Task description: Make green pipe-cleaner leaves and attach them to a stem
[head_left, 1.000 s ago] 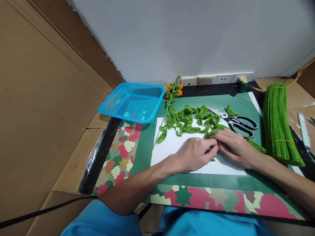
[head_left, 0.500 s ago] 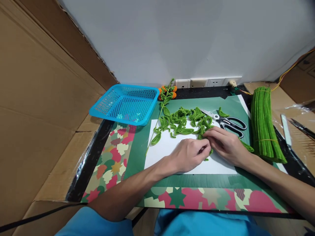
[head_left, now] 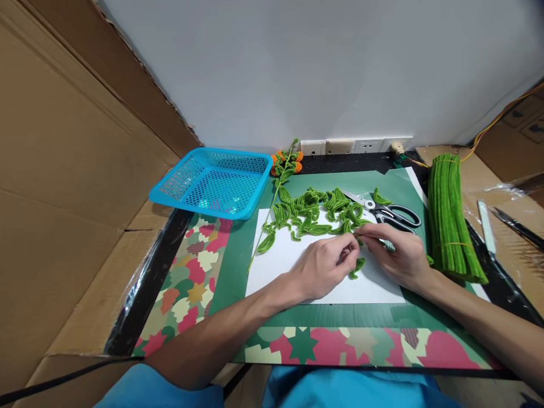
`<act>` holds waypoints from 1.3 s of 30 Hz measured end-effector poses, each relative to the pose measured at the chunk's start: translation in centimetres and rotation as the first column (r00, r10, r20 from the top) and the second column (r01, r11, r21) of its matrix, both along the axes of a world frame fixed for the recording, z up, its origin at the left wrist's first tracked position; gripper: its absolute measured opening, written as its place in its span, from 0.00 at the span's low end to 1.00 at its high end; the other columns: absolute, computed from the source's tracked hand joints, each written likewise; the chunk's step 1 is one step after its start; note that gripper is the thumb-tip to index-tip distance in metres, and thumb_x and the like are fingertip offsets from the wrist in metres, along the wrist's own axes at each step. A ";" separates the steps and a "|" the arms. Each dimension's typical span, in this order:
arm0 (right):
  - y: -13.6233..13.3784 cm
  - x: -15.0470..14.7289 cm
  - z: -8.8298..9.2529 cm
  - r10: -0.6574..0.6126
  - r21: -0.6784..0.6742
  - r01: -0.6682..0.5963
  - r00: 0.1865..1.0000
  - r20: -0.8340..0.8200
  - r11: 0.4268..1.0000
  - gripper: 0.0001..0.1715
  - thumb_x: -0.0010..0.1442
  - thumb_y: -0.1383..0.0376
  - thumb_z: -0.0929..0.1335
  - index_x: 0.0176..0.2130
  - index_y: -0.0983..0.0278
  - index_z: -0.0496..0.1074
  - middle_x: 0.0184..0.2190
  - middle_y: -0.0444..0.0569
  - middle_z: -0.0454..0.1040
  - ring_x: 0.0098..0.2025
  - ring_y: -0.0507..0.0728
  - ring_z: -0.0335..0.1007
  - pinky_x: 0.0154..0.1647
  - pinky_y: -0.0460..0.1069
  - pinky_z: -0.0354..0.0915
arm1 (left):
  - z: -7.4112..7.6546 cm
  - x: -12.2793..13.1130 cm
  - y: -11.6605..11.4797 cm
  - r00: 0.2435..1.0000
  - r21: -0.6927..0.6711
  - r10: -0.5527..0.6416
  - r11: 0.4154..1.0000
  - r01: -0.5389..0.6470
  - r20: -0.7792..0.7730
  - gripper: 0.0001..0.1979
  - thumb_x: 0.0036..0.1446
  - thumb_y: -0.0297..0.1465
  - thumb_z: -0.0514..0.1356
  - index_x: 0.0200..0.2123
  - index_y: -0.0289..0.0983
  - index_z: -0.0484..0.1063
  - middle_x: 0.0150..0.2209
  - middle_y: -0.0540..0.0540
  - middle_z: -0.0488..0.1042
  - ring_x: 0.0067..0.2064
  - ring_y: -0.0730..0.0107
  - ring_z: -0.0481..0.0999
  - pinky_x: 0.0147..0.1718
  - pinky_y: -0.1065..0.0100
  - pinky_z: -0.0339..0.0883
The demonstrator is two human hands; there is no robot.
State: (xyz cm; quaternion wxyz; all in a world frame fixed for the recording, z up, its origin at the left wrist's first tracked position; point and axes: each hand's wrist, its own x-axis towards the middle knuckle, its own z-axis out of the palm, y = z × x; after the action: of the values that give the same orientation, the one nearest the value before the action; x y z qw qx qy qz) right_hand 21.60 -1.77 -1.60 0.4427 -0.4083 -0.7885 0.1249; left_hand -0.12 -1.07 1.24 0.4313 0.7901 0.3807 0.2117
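The two hands are close together over the right half of a smooth white paper, toward the desk's near edge; the left hand is curled with thumb and fingers drawn in, and the right hand brings its fingertips to meet it, both pinching a small fuzzy piece, green and mostly hidden by the fingers. Just below them is a curved, velvety leaf. A loose heap of leaves, soft looped ovals and curls, spreads along the paper's far edge. By the paper's left edge runs a thin, fuzzy stem with pointed leaves, its upper end beside knobbly orange flowers near the desk's far edge. At the far left corner sits a blue plastic basket, rectangular, with perforated walls. Beyond the right hand lie scissors, metal blades partly open, with black and grey looped handles. Along the right edge rests a thick bundle of straight, plush green strips, tied by thin bands. A flat green sheet, bordered with a colourful print of jagged stars and blobs, covers most of the desk.
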 end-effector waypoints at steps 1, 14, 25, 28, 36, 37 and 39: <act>0.0 0.0 0.0 0.013 0.004 -0.013 1.000 0.004 1.000 0.10 0.72 0.70 0.69 0.48 0.58 0.78 0.39 0.48 0.86 0.36 0.58 0.86 0.36 0.51 0.80 | 0.0 0.0 0.0 1.000 0.003 0.009 1.000 -0.009 -0.002 0.07 0.72 0.33 0.56 0.41 0.39 0.71 0.28 0.54 0.71 0.29 0.72 0.67 0.31 0.69 0.59; 0.4 0.1 -0.1 0.024 0.212 -0.029 0.999 0.027 0.977 0.13 0.68 0.76 0.71 0.47 0.59 0.74 0.34 0.46 0.74 0.35 0.57 0.69 0.36 0.53 0.67 | -0.3 -0.1 0.2 1.000 -0.014 0.020 1.000 -0.020 -0.008 0.10 0.72 0.35 0.58 0.52 0.39 0.73 0.30 0.55 0.73 0.28 0.74 0.67 0.30 0.70 0.58; -0.4 0.0 -1.1 0.023 -0.060 -0.057 0.885 -0.465 0.997 0.05 0.73 0.67 0.69 0.48 0.58 0.70 0.38 0.47 0.75 0.38 0.56 0.76 0.35 0.49 0.72 | -0.4 -0.2 0.2 0.994 -0.143 0.034 0.990 -0.019 0.099 0.13 0.74 0.40 0.57 0.56 0.40 0.69 0.40 0.51 0.78 0.27 0.78 0.68 0.29 0.72 0.60; -0.5 -0.3 -0.8 -0.024 -0.127 -0.057 0.831 -0.556 0.990 0.04 0.73 0.63 0.70 0.46 0.57 0.69 0.37 0.47 0.76 0.35 0.55 0.75 0.34 0.49 0.73 | -0.6 -0.2 0.3 0.991 -0.179 0.041 0.984 -0.017 0.129 0.14 0.74 0.41 0.57 0.56 0.40 0.68 0.39 0.50 0.79 0.27 0.77 0.68 0.28 0.72 0.60; -0.7 -0.6 -0.8 -0.081 -0.203 -0.075 0.744 -0.663 0.976 0.06 0.73 0.60 0.71 0.44 0.56 0.69 0.33 0.44 0.74 0.27 0.53 0.71 0.30 0.50 0.72 | -1.4 -0.1 0.4 0.976 -0.239 0.118 0.968 -0.072 0.185 0.15 0.74 0.43 0.58 0.55 0.40 0.66 0.34 0.52 0.76 0.29 0.74 0.72 0.28 0.72 0.61; -0.7 -0.5 -0.9 -0.078 -0.202 -0.079 0.741 -0.667 0.976 0.05 0.73 0.60 0.71 0.44 0.56 0.69 0.33 0.44 0.74 0.27 0.53 0.71 0.29 0.51 0.71 | -1.4 -0.1 0.4 0.974 -0.247 0.126 0.966 -0.078 0.187 0.15 0.74 0.43 0.58 0.55 0.40 0.66 0.33 0.52 0.76 0.30 0.74 0.72 0.28 0.72 0.61; -0.7 -0.5 -0.9 -0.068 -0.200 -0.090 0.742 -0.667 0.976 0.05 0.74 0.61 0.71 0.44 0.56 0.70 0.31 0.43 0.73 0.26 0.53 0.71 0.29 0.50 0.70 | -1.4 -0.1 0.4 0.977 -0.261 0.113 0.963 -0.063 0.183 0.15 0.75 0.43 0.57 0.55 0.40 0.68 0.34 0.52 0.77 0.30 0.73 0.73 0.29 0.72 0.61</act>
State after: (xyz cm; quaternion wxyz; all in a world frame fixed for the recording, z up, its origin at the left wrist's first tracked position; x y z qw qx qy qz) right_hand 21.15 -2.49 -2.50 0.6477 -0.3775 -0.5605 0.3519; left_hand -0.20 -0.68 -0.14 0.5545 0.6858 0.3950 0.2572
